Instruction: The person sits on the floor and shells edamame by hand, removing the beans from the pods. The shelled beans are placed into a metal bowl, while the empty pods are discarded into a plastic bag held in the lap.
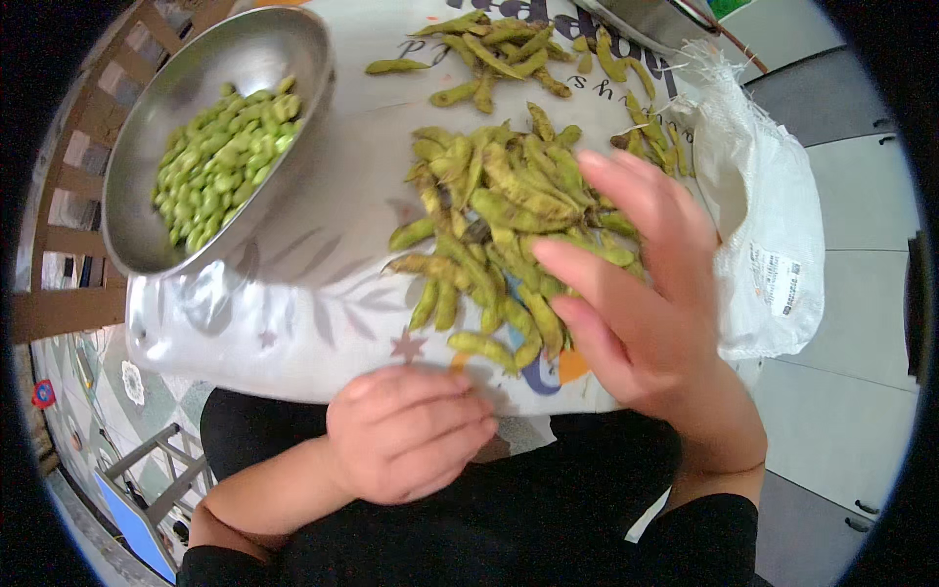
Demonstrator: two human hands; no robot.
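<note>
Spillage looks like the main hazard from this position. The right hand (641,293) hovers with its fingers (577,269) spread and released over the near right side of the pile of green pods (499,225), holding nothing, while the left hand (411,430) sits clenched at the near edge of the table (323,284); whether it encloses a pod cannot be told. The pile lies loose on the patterned cloth, and its nearest pods rest just beside the near edge, so a sweeping or hurried grab could push some off onto the person's dark lap. The steel bowl (284,49) of shelled beans (220,157) sits at the far left, tilted and seemingly overhanging the left edge; a tug on the cloth or a knock could probably tip it and scatter the beans. A white sack (768,225) lies to the right, touching the pods there, and a scatter of further pods (509,49) lies far off, easy to mix up.
</note>
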